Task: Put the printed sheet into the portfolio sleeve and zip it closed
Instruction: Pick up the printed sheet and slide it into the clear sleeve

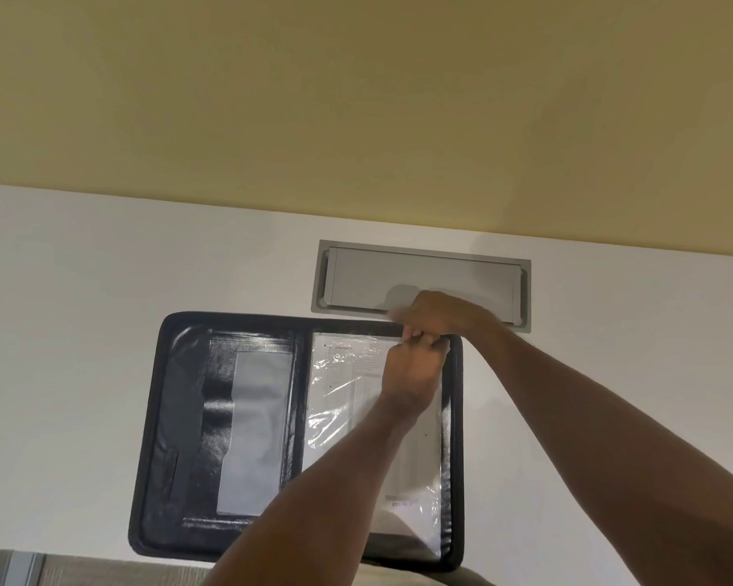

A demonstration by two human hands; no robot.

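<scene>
A pale yellow wall [356, 99] rises behind a white tabletop [81, 289], into which a grey hinged cable-port cover [398, 277] is set near the back edge. In front of it a black zip portfolio [178, 416] lies open flat, its right half holding a clear plastic sleeve [335, 420] with the printed sheet [356, 374] inside. At the sleeve's top edge the left hand [411, 370] and right hand [441, 310] meet, touching, fingers curled and pinching the sleeve's opening; the exact grip is blurred.

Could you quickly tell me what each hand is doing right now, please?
Left hand: closed, pinching the top edge of the clear sleeve.
Right hand: closed at the same top edge; what it grips cannot be told.
</scene>
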